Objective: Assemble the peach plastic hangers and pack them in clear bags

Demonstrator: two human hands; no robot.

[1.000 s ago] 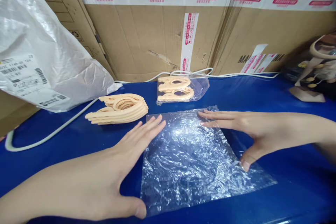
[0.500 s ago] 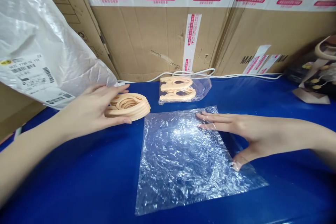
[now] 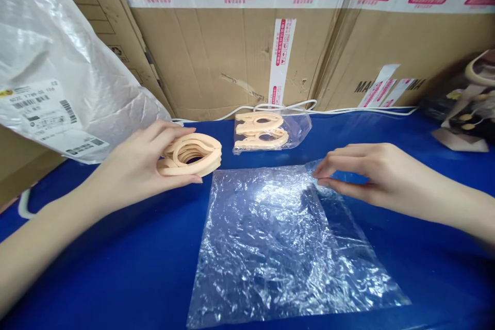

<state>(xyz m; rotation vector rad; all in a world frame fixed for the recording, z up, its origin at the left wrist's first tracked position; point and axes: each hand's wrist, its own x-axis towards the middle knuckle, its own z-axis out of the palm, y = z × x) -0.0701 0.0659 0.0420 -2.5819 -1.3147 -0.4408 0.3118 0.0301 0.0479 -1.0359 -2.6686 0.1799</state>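
My left hand [image 3: 145, 157] grips a stack of beige looped plastic pieces [image 3: 203, 165], which look like folding hangers. Thumb below and fingers above clasp its left side. In front of me a clear plastic bag [image 3: 266, 247] lies spread out and wrinkled. At its upper right corner, my right hand [image 3: 359, 170] pinches the film between thumb and fingertips, and the film there is lifted a little. Behind the bag rests a clear packet [image 3: 299, 126] with similar beige pieces [image 3: 263, 139] inside.
A blue tabletop [image 3: 116, 268] lies under everything. Taped cardboard boxes [image 3: 216, 56] stand along the back, with a white cable [image 3: 348, 112] at their foot. On the left leans a large white shipping bag [image 3: 77, 72] with labels. Dark bagged items [image 3: 464, 98] sit at far right.
My right hand has gone from fingers spread on the bag to a pinch at its corner. The bag's near edge has slid toward me. My left hand has tilted the stack slightly.
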